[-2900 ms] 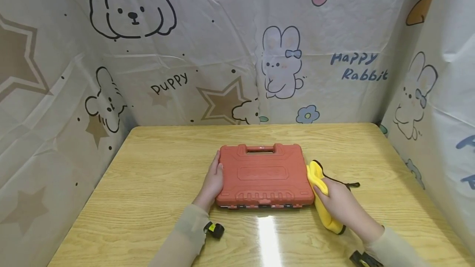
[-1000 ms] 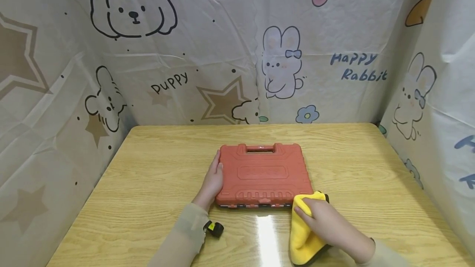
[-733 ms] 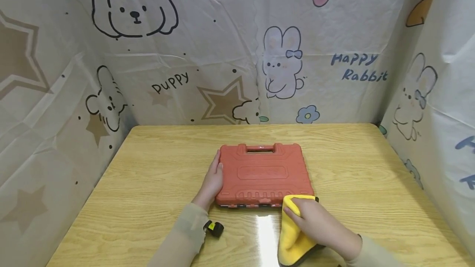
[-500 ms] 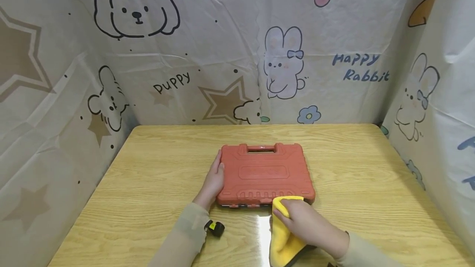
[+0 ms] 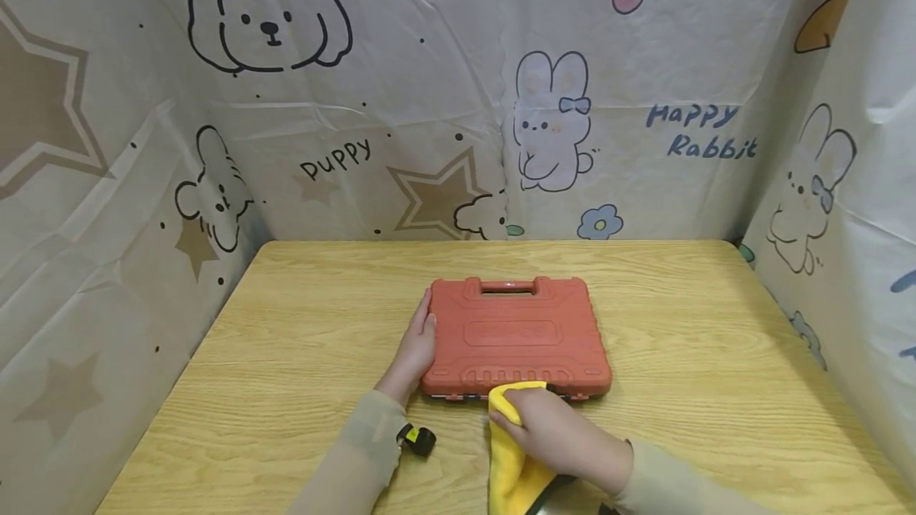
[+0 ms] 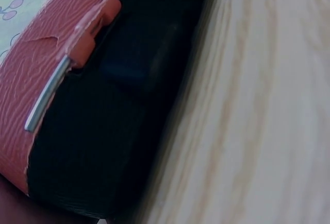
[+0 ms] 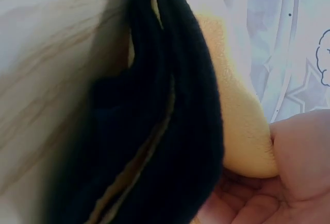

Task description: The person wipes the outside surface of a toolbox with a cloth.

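Note:
A red plastic tool case (image 5: 518, 332) lies flat on the table, its handle at the far side. My left hand (image 5: 415, 352) rests along the case's left side, its visible fingers straight and the thumb by the top edge. In the left wrist view, the red lid (image 6: 31, 74) sits over a dark base with a metal hinge pin (image 6: 47, 94). My right hand (image 5: 558, 431) pinches a yellow cloth (image 5: 517, 471) with dark edging against the case's near side, around its middle. The right wrist view shows the bunched cloth (image 7: 237, 116) between thumb and fingers.
The wooden table (image 5: 315, 300) extends around the case on every side. A printed fabric curtain (image 5: 429, 54) encloses the back and both sides. A black band with a small device (image 5: 417, 439) is on the left wrist.
The right hand has brought the cloth from the case's right side round the near corner, then leftward along the near side. The left hand has kept its place, and the case stays put.

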The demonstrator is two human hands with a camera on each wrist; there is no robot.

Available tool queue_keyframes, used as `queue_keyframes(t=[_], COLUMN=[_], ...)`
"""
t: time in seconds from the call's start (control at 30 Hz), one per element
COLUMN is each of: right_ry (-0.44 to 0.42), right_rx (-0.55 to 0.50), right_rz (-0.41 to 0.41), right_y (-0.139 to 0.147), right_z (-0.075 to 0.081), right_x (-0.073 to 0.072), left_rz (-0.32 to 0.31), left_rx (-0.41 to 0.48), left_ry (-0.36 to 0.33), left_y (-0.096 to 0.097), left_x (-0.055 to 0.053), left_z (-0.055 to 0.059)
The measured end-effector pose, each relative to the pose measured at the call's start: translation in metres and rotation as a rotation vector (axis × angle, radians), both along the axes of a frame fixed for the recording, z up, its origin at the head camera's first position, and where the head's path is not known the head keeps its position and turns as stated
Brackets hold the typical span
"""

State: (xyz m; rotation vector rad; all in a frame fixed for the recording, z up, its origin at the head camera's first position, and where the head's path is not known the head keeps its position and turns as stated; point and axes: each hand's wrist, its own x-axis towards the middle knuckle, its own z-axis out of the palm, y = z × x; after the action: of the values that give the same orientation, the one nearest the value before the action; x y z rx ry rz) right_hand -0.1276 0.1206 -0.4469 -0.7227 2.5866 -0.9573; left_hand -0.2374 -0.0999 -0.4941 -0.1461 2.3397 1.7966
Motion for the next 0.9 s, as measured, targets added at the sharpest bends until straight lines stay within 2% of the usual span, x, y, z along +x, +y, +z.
queue_keyframes(t=[0.43,0.9], right_ry=[0.059,0.075], right_rx=[0.025,0.073], right_rz=[0.060,0.120], right_y=[-0.034,-0.052], right_z=[-0.008,-0.003], right_x=[-0.006,-0.014], left_rz=[-0.014,-0.022], left_rx=[0.010,0.020], left_ry=[-0.016,-0.011], left_y=[-0.002,-0.001], left_x=[-0.002,-0.003], left_z=[-0.004,-0.003])
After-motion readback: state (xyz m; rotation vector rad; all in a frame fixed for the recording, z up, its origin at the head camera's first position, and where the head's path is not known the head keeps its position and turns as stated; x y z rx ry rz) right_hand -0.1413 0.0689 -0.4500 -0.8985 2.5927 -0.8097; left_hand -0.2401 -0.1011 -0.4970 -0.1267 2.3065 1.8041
